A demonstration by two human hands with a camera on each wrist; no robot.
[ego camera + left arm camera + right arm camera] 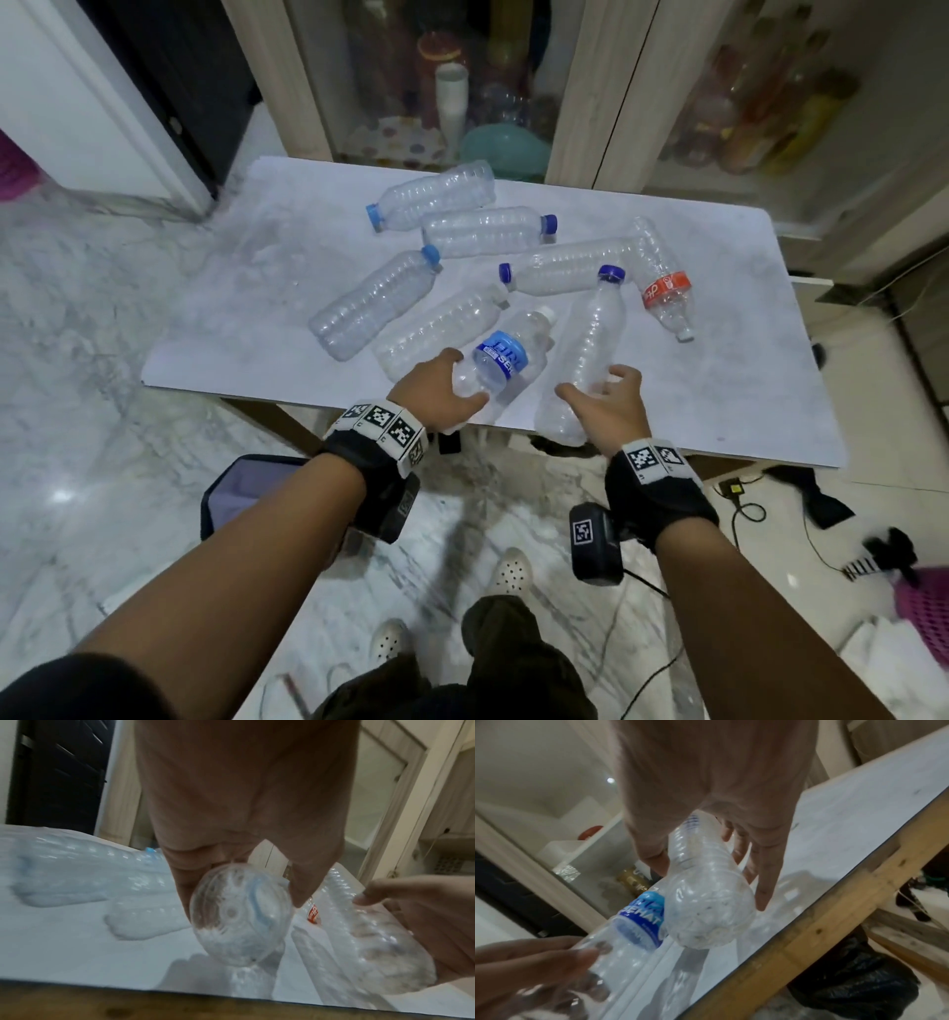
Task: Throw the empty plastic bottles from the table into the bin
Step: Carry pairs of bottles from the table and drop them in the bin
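Pick-up step underway at the near edge of the bench (287,216). Left hand (434,393) curls round the base of the blue-label bottle (506,357); right hand (613,411) wraps a clear blue-capped bottle (590,349), thumb and fingers closing on it. Next, I'd judge: lift both clear and carry to the bin, likely the black bag (854,990) below. Beyond the hands, six more bottles lie touching, ready to roll; an orange-label bottle (662,282) sits far right.
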